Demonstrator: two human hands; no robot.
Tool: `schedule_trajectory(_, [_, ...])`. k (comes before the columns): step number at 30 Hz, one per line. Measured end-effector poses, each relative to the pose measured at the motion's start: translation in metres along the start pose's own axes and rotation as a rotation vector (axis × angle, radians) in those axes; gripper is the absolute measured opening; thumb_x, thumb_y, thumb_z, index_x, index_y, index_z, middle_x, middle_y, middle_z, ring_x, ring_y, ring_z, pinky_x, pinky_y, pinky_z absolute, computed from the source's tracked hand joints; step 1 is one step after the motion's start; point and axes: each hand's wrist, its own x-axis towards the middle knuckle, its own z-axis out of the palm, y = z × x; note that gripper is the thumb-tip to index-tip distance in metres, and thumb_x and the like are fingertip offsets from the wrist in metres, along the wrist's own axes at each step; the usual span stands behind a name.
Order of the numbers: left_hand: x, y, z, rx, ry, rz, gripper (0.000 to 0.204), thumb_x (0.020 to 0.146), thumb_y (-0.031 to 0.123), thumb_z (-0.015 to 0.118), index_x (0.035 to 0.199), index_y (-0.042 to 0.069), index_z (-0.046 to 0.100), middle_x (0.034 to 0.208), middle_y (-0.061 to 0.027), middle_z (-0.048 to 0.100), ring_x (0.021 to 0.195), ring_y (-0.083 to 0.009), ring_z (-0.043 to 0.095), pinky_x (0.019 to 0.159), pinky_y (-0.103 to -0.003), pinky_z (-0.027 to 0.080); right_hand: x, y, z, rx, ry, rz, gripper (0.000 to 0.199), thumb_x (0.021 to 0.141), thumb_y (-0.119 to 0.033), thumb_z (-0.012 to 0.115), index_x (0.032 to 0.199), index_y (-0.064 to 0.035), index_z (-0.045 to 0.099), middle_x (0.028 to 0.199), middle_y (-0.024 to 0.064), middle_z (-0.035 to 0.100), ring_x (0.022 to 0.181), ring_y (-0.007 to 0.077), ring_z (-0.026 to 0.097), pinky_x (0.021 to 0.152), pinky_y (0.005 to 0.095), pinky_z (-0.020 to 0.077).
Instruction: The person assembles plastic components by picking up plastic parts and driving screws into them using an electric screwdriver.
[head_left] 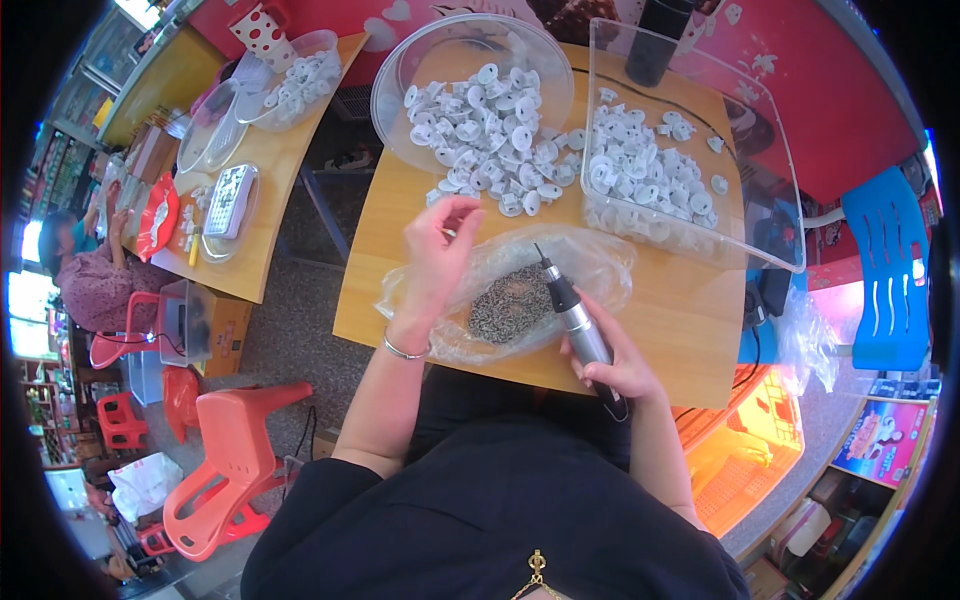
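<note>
In my right hand (pixel 618 362) is a slim electric screwdriver (pixel 584 332), silver and black, its thin bit pointing up and away from me. My left hand (pixel 443 248) is raised beside the plastic bag, its fingers curled together just short of the white parts. Whatever lies between those fingers is too small to make out. Many small screws (pixel 510 305) lie heaped on the spread clear plastic bag (pixel 600 262) between my hands. Beyond it, a pile of small white plastic parts (pixel 490 125) with round discs spills from a tipped clear tub (pixel 385 95) onto the wooden table (pixel 375 235).
On the right stands a clear rectangular bin (pixel 775 215) with more white parts. A black bottle (pixel 660 40) is behind it. An orange crate (pixel 750 450) and a blue chair (pixel 888 270) are at the right. Another person (pixel 105 280) sits at a second table (pixel 270 215) on the left.
</note>
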Motion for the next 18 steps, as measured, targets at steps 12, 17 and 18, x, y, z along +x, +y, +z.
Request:
schedule_trajectory(12, [-0.004,-0.033,-0.021,0.818,-0.019,0.312,0.024,0.073,0.005,0.070,0.095,0.001,0.064,0.086,-0.0112,0.063,0.076,-0.0226,0.062,0.069,-0.032,0.050,-0.001,-0.002,-0.002,0.019,-0.024,0.019,0.100,0.067,-0.019,0.075,0.148,-0.0112,0.017,0.100,0.0120,0.054,0.068,0.0123,0.053,0.057,0.0243,0.0453])
schedule_trajectory(17, [0.001,-0.023,-0.011,-0.252,-0.042,-0.014,0.024,0.087,0.012,0.064,0.108,0.001,0.063,0.094,-0.0070,0.066,0.086,-0.0152,0.063,0.073,-0.026,0.051,-0.002,0.000,-0.003,0.022,-0.037,0.023,0.100,0.066,-0.019,0.075,0.148,-0.0116,0.017,0.100,0.0122,0.054,0.069,0.0125,0.053,0.057,0.0243,0.0457])
schedule_trajectory(18, [0.001,-0.017,-0.007,-0.251,-0.041,-0.015,0.024,0.087,0.012,0.064,0.108,0.001,0.063,0.094,-0.0070,0.066,0.086,-0.0152,0.063,0.073,-0.026,0.051,-0.001,-0.001,-0.003,0.021,-0.040,0.029,0.100,0.066,-0.019,0.075,0.148,-0.0118,0.017,0.100,0.0122,0.054,0.068,0.0126,0.053,0.056,0.0243,0.0458])
